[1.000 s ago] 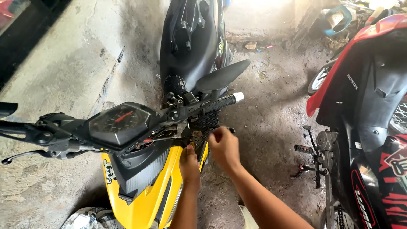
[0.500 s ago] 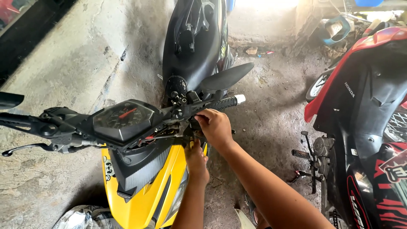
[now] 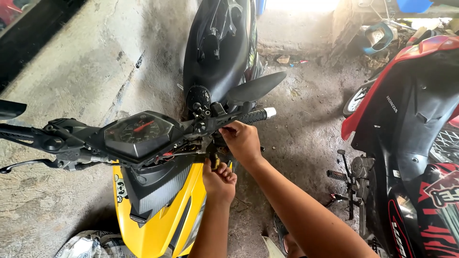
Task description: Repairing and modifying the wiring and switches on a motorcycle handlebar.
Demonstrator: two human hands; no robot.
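Observation:
A yellow and black motorcycle (image 3: 158, 215) stands below me, its handlebar turned across the view. My right hand (image 3: 244, 141) reaches under the right end of the handlebar, beside the black grip (image 3: 252, 116). Its fingers curl against the switch housing (image 3: 210, 122) and are partly hidden. Lower down, my left hand (image 3: 219, 179) is closed around a small brass-coloured piece (image 3: 216, 161) by the steering column, next to the yellow front panel. The speedometer (image 3: 138, 134) faces up, left of both hands. A black mirror (image 3: 256, 88) sticks out above the grip.
A red and black motorcycle (image 3: 411, 143) is parked close on the right, its footpeg and pedal (image 3: 342, 174) pointing towards me. The concrete floor (image 3: 86, 71) is rough and dusty. Debris and a blue helmet (image 3: 377, 38) lie at the back right. A white sack (image 3: 86, 246) lies bottom left.
My right hand has risen from beside the left hand to the underside of the handlebar near the grip. The left hand has stayed low by the steering column.

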